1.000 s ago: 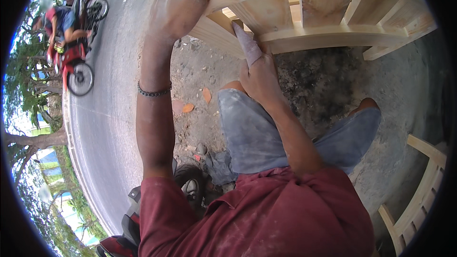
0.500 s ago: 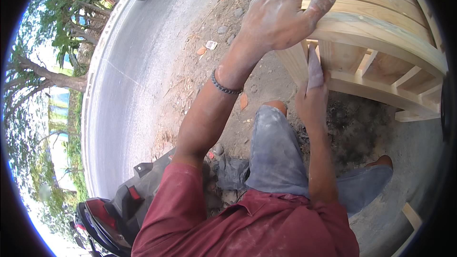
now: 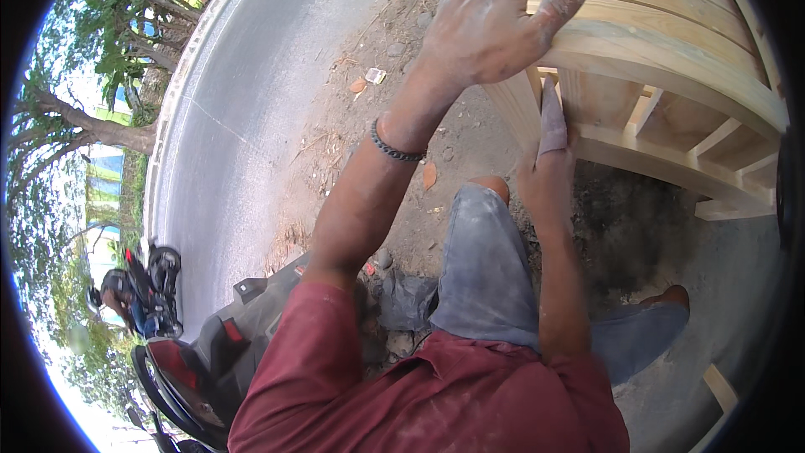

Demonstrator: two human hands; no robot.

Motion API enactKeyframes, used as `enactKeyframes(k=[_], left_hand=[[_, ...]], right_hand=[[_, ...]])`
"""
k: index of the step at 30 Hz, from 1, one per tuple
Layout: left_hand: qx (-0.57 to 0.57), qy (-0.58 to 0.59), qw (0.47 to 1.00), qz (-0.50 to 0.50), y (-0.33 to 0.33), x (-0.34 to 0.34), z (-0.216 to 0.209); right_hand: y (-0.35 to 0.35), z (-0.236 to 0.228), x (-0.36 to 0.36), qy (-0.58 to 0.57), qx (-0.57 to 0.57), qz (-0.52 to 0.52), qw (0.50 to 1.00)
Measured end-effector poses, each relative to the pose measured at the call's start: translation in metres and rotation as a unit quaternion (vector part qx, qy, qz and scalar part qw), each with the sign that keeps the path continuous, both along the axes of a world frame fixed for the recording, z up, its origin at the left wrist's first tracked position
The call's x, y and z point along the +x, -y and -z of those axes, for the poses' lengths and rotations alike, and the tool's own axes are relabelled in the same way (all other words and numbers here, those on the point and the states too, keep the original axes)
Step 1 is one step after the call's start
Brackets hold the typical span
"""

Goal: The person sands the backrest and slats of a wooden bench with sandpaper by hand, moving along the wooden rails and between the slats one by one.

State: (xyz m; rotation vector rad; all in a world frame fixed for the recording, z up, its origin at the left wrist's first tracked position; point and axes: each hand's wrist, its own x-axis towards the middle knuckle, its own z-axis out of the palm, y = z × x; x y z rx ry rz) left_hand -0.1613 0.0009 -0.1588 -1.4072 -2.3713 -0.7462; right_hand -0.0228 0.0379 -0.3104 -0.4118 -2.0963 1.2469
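"So where does the greyish sheet (image 3: 553, 122) lie?"

"Just beyond the right hand (image 3: 547, 183), whose fingers grip its near end; its long axis points forward — into the end opening of the wooden frame (image 3: 662, 65)."

"And the left hand (image 3: 490, 21)?"

"Farther from the sheet — palm down over the frame's corner, fingers spread, contact unclear; the right forearm (image 3: 560, 273) reaches nearly straight ahead."
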Motion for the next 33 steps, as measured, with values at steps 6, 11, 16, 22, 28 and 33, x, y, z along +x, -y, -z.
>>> enactKeyframes(k=[6, 11, 16, 22, 28, 33], left_hand=[[-0.038, 0.024, 0.999, -0.023, -0.004, 0.006, -0.015], [-0.003, 0.003, 1.000, 0.014, 0.001, -0.011, -0.003], [0.036, 0.085, 0.995, 0.035, 0.000, -0.013, -0.002], [0.038, 0.163, 0.985, 0.030, -0.006, -0.013, 0.004], [0.036, 0.066, 0.993, 0.089, 0.003, -0.065, 0.012], [0.042, 0.085, 0.992, 0.078, -0.006, -0.042, 0.005]], right_hand=[[-0.004, -0.009, -0.006, 0.034, 0.008, 0.018, 0.999], [0.011, 0.009, 0.014, 0.010, 0.046, 0.018, 0.999], [0.009, -0.020, -0.004, -0.124, 0.082, 0.048, 0.988], [0.011, -0.044, -0.009, -0.101, 0.046, 0.043, 0.993], [0.008, -0.012, 0.003, -0.072, 0.045, 0.062, 0.994], [0.010, -0.009, 0.032, 0.032, -0.023, -0.014, 0.999]])
